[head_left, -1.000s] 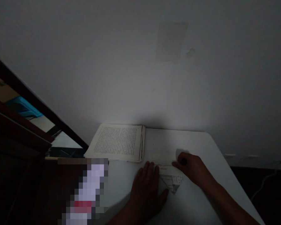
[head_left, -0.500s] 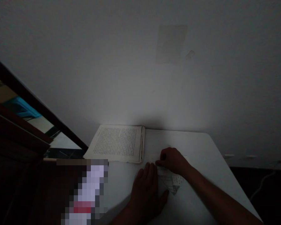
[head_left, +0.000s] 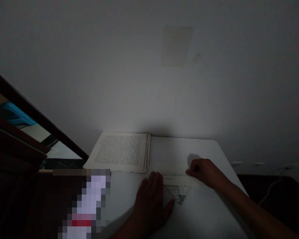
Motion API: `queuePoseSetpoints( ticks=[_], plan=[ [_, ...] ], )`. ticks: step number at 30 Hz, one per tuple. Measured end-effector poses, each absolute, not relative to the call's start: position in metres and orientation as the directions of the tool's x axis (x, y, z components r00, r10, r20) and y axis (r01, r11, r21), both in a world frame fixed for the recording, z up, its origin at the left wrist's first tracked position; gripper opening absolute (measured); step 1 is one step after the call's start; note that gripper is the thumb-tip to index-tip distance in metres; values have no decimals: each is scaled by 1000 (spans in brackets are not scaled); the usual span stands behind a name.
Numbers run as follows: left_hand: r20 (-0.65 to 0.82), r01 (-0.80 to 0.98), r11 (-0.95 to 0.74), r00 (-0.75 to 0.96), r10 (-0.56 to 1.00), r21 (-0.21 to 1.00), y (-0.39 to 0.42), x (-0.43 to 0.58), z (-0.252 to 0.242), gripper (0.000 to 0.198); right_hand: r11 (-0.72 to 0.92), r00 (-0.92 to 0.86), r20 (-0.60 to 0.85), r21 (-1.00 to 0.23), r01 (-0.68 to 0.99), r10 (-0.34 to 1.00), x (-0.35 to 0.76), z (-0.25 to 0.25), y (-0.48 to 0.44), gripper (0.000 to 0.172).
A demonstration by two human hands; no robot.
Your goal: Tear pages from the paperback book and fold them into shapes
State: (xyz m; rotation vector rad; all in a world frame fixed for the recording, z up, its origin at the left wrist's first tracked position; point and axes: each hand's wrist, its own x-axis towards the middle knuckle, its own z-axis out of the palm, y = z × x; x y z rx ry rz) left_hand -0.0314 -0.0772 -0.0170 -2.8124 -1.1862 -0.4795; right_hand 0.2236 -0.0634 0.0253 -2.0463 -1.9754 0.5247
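Note:
On the white table (head_left: 209,215) lies a folded sheet of printed paper (head_left: 177,191) with a triangular flap pointing toward me. My left hand (head_left: 150,202) rests flat on the paper's left part, fingers stretched out. My right hand (head_left: 205,171) is curled into a loose fist and presses on the paper's far right edge along the fold. The scene is dim.
An open stack of printed pages (head_left: 121,151) lies at the table's back left against the pale wall (head_left: 149,66). Dark wooden furniture (head_left: 15,159) stands at the left. A blurred-out object (head_left: 86,202) sits near the table's left edge. A cable (head_left: 269,192) lies on the floor at right.
My right fist slid left along the paper's far edge, then back to the right end. My left hand stayed flat on the paper.

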Motion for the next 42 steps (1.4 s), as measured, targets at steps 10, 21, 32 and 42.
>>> queuePoseSetpoints(
  ticks=[10, 21, 32, 42],
  plan=[
    [298, 708, -706, 670, 680, 19, -77, -31, -18, 64, -55, 37, -50, -430, 901, 998, 257, 20, -82, 27],
    [299, 719, -680, 624, 722, 139, -71, -30, -12, 56, 315, -277, 151, -481, 818, 949, 250, 14, -106, 39],
    [263, 640, -712, 662, 702, 289, -59, -33, 9, 44, 490, -326, 441, -333, 805, 836, 245, 5, -110, 17],
    [302, 476, -741, 702, 644, 474, -29, -35, 17, 44, 112, 50, 200, -719, 686, 978, 236, 23, -104, 17]
  ],
)
